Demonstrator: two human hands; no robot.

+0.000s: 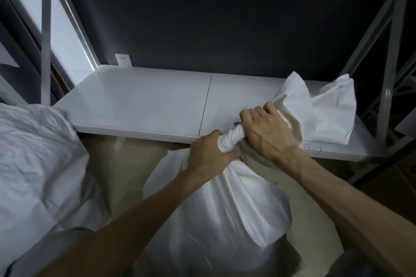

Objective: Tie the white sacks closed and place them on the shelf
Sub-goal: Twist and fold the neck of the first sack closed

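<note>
A full white sack stands below the front edge of the white shelf. Its neck is twisted into a tight rope between my hands. My left hand grips the neck just above the sack's bulging body. My right hand grips the twisted part higher up, and the loose open end of the sack fans out over the right side of the shelf. A small red mark shows on the sack under the twist.
Another white sack lies at the left, beside the shelf. Grey metal rack posts rise on both sides. A dark wall with a white socket is behind the shelf. Brown cardboard sits at the lower right.
</note>
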